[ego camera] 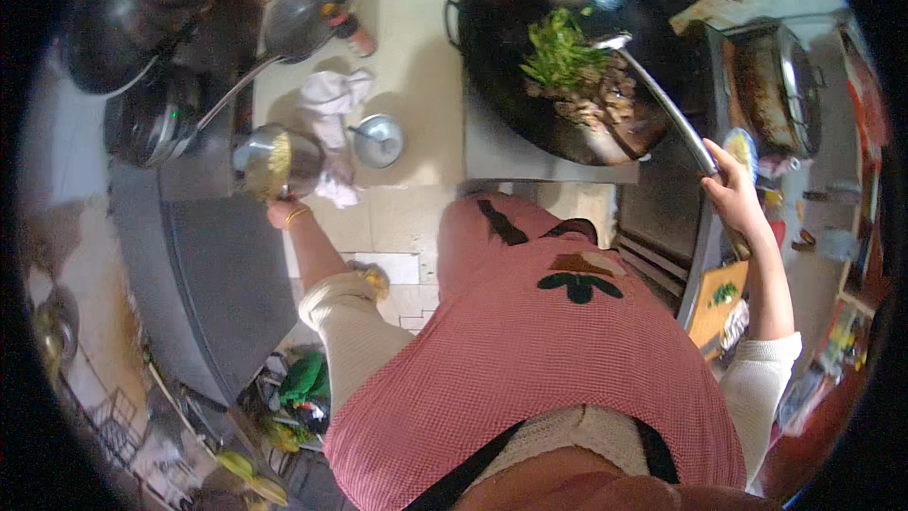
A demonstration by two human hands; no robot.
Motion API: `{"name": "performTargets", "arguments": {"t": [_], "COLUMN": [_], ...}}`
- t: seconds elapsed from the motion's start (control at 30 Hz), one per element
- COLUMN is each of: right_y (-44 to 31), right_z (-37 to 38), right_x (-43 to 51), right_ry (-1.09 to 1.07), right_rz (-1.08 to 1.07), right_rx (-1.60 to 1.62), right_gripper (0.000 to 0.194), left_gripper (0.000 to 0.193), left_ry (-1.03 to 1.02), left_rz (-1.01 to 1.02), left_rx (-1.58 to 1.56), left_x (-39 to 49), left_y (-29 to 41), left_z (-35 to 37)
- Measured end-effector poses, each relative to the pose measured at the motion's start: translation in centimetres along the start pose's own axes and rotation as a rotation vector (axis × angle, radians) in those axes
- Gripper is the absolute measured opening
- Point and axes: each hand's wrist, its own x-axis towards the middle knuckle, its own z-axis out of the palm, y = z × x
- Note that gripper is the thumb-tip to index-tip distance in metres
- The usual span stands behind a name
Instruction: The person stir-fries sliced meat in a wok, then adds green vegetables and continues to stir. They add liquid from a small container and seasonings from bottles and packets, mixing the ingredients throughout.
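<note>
My right hand [731,188] grips the long handle of a metal cooking spatula [663,96], whose head rests in a large black wok [496,85]. In the wok, chopped green vegetables [564,50] lie against browned pieces of food [603,96]. At the left, my left hand [287,211] is closed on the near edge or handle of a metal bowl [305,160] with yellowish food in it; how the fingers hold it is blurred. A crumpled white cloth [330,96] and a small metal bowl [386,142] with a utensil in it are beside this bowl.
A ladle-like pan [301,18] with a long handle and a red-labelled bottle [355,37] stand on the pale counter [425,85]. Another wok [113,21] is at far left. A metal pot [777,92] and a cutting board [711,291] with chopped greens are at right.
</note>
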Motion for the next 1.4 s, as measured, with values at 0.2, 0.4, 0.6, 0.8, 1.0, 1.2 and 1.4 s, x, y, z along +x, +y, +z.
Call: {"name": "performTargets", "arguments": {"t": [0.2, 0.4, 0.6, 0.8, 1.0, 1.2, 1.4], "right_y": [-1.2, -0.2, 1.7, 5.2, 8.3, 2.4, 1.2], "right_z": [-3.3, -2.3, 0.8, 8.6, 9.4, -2.1, -2.6], "right_x": [-1.4, -0.3, 4.3, 8.9, 7.4, -3.5, -2.7], "right_ry": [-0.085, -0.145, -0.219, -0.015, 0.127, -0.221, -0.314], "right_rz": [-0.129, -0.145, 0.028, -0.223, -0.581, 0.105, 0.028], "right_rx": [-0.38, -0.32, 0.086, 0.188, -0.151, 0.129, 0.057], "right_gripper": [0.066, 0.069, 0.059, 0.058, 0.058, 0.059, 0.054], "left_gripper": [0.02, 0.041, 0.035, 0.023, 0.035, 0.034, 0.026], "left_ry": [-0.218, -0.252, -0.298, -0.98, -1.304, -1.15, -1.523], "left_rz": [-0.161, -0.306, -0.421, -1.012, 0.433, 0.091, 0.642], "left_rx": [-0.313, -0.402, -0.13, 0.209, 1.521, 1.383, 1.849], "left_x": [-1.3, -2.7, -6.6, -13.7, -25.2, -28.2, -27.1], "left_y": [-4.3, -6.2, -15.5, -25.8, -28.5, -23.4, -24.5], "left_z": [4.1, 1.5, -7.6, -16.0, -14.5, -11.3, -10.8]}}
